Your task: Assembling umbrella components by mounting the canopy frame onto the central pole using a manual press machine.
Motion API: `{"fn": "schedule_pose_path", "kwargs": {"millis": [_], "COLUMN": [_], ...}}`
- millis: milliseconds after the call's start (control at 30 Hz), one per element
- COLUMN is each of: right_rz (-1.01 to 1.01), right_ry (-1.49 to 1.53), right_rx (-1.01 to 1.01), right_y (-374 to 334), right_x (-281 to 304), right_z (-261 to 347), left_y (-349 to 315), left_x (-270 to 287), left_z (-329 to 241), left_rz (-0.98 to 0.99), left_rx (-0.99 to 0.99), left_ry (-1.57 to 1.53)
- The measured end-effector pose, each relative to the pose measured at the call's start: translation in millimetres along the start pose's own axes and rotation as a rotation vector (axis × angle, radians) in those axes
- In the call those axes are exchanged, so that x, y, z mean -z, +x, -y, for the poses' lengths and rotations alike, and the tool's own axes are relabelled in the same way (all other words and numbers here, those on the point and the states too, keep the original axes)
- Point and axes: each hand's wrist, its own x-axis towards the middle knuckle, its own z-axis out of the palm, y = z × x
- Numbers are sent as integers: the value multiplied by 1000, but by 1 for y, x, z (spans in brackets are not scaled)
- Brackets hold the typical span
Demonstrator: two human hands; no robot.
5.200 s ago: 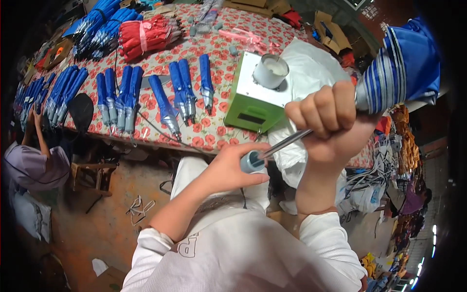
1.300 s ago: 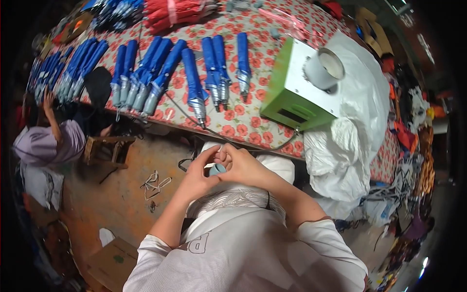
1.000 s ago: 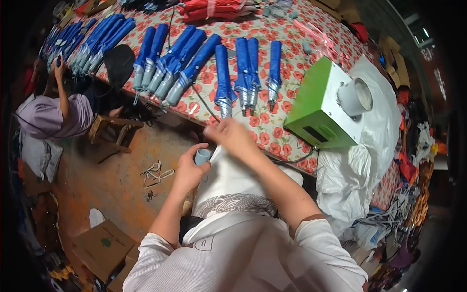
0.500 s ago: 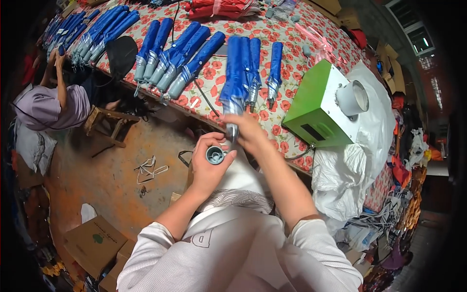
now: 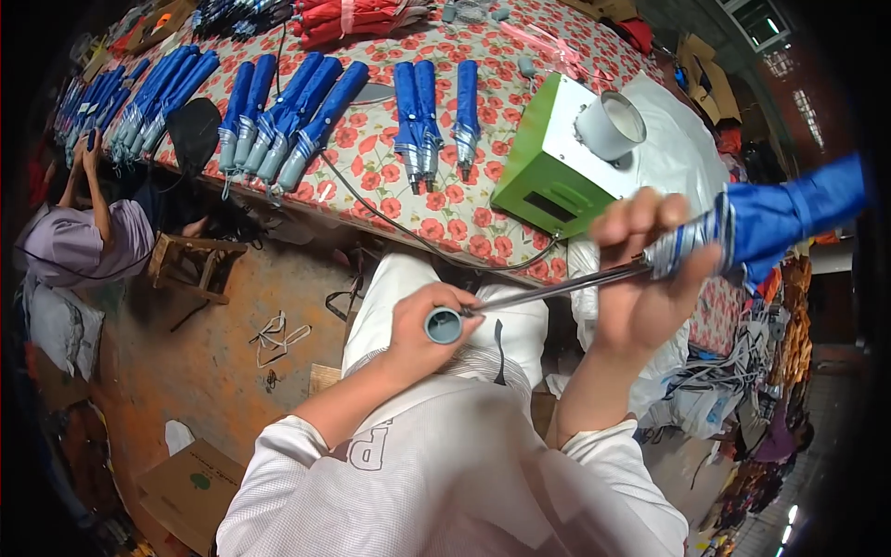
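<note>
My right hand grips a folded blue umbrella near the base of its canopy, raised at the right. Its thin metal shaft runs down and left to a round grey handle, which my left hand is closed around in front of my lap. Both hands are over my knees, just this side of the table edge.
A table with a red flowered cloth carries rows of folded blue umbrellas, red ones, and a green box with a white cup-shaped top. A cable crosses it. Another person sits at left by a wooden stool.
Half a second ago both hands were close together at the handle by my lap. Now my right hand has pulled up and right, drawing the shaft out long, with the blue canopy raised.
</note>
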Motion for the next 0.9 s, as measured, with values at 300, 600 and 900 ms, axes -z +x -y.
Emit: {"fn": "schedule_pose_path", "kwargs": {"millis": [300, 600, 900], "right_rz": [206, 223, 89], "right_ry": [258, -69, -211], "right_rx": [-120, -333, -438], "right_y": [-54, -65, -70], "right_x": [-1, -24, -8], "right_z": [14, -15, -39], "left_y": [2, 1, 5], "left_x": [1, 2, -5], "left_z": [9, 6, 4], "left_rz": [-6, 107, 88], "left_rx": [5, -20, -72], "left_ry": [5, 175, 287]}}
